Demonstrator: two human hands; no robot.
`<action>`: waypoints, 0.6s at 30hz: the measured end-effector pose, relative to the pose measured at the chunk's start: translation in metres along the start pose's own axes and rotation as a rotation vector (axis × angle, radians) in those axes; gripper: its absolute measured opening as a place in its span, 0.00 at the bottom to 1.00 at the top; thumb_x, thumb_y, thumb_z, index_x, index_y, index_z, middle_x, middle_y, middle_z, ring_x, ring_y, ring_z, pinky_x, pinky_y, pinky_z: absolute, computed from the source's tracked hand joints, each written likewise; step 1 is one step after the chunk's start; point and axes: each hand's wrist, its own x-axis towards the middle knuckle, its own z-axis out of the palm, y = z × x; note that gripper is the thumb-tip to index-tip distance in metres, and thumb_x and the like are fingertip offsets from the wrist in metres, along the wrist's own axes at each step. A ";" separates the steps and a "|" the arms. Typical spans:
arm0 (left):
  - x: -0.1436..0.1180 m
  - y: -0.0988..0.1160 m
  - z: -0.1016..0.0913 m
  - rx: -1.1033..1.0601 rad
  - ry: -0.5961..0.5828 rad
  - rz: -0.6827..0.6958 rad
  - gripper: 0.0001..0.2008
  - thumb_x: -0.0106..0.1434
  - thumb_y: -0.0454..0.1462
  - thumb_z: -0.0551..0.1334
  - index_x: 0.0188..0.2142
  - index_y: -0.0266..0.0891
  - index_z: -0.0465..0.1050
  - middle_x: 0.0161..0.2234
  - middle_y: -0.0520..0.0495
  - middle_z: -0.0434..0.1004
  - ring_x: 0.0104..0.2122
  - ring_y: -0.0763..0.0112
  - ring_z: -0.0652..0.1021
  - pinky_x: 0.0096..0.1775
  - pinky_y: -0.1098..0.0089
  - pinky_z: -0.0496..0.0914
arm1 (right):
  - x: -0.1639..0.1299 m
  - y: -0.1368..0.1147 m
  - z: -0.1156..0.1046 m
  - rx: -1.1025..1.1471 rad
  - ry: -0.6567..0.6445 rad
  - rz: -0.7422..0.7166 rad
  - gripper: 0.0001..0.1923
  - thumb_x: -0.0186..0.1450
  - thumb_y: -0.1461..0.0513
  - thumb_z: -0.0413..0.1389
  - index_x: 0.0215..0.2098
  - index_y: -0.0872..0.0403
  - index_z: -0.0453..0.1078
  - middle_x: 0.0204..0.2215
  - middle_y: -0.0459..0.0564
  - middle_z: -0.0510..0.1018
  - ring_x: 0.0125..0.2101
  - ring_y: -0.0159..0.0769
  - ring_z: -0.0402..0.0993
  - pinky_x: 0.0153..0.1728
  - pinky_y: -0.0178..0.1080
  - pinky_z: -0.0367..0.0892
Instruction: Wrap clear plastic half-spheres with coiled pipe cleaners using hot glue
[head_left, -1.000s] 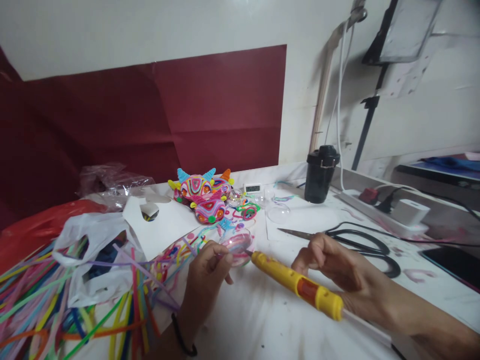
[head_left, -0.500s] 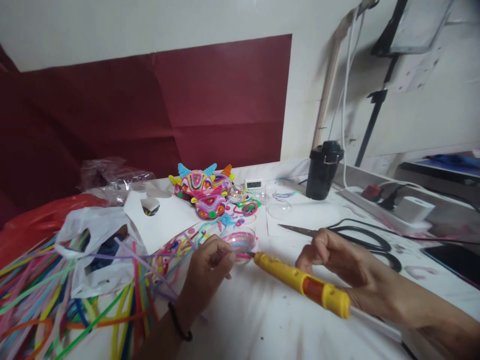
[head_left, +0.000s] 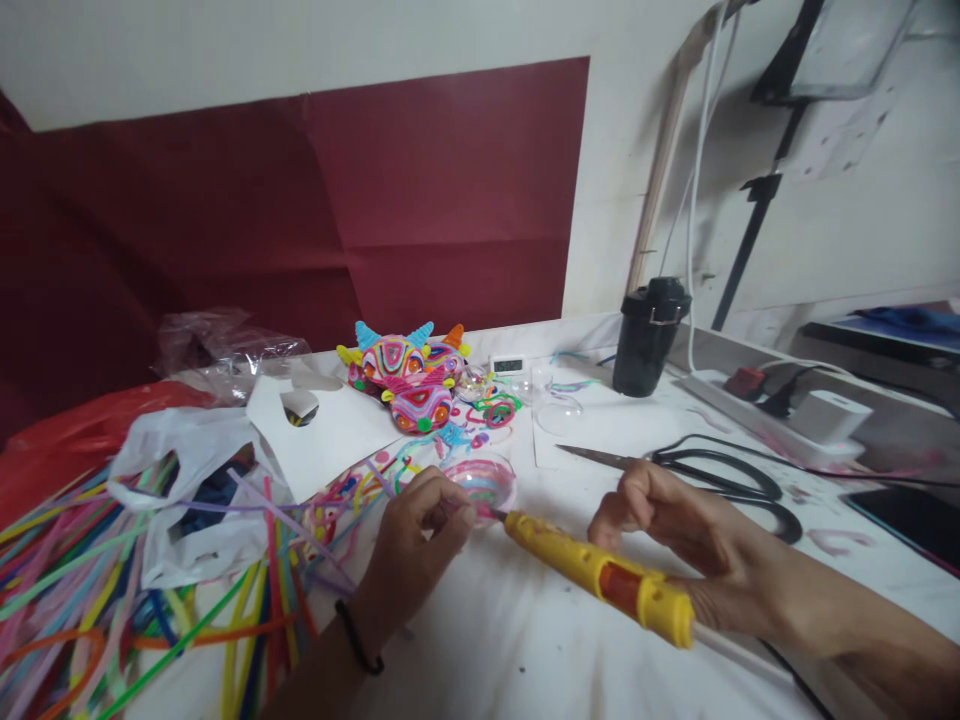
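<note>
Yellow pen-shaped tool (head_left: 581,558), clamped in right hand (head_left: 697,535). Clear dome (head_left: 486,482), rim pinched by left hand (head_left: 416,545). White digital display (head_left: 507,366), digits illegible.

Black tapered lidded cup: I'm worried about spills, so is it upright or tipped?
Upright: the black tapered lidded cup stands base down, with its black lid at the top.
</note>
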 end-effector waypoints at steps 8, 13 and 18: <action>0.001 -0.005 0.001 -0.064 0.000 -0.025 0.09 0.62 0.39 0.59 0.28 0.39 0.69 0.27 0.53 0.65 0.22 0.76 0.71 0.25 0.74 0.65 | 0.002 -0.005 0.001 0.003 -0.010 0.006 0.18 0.61 0.64 0.62 0.37 0.47 0.53 0.41 0.50 0.73 0.44 0.42 0.69 0.42 0.43 0.66; 0.000 -0.007 0.000 -0.102 0.014 -0.028 0.09 0.62 0.40 0.60 0.28 0.38 0.70 0.27 0.53 0.65 0.21 0.77 0.71 0.24 0.75 0.66 | 0.000 -0.006 0.000 0.021 -0.011 0.010 0.19 0.61 0.65 0.61 0.37 0.46 0.53 0.42 0.49 0.72 0.44 0.41 0.68 0.42 0.43 0.65; 0.002 -0.005 0.000 -0.145 0.028 -0.037 0.09 0.61 0.40 0.60 0.28 0.38 0.70 0.27 0.53 0.64 0.21 0.78 0.71 0.22 0.76 0.66 | -0.001 -0.003 -0.002 -0.009 0.011 -0.010 0.19 0.61 0.66 0.61 0.37 0.47 0.53 0.42 0.49 0.73 0.44 0.41 0.69 0.43 0.43 0.64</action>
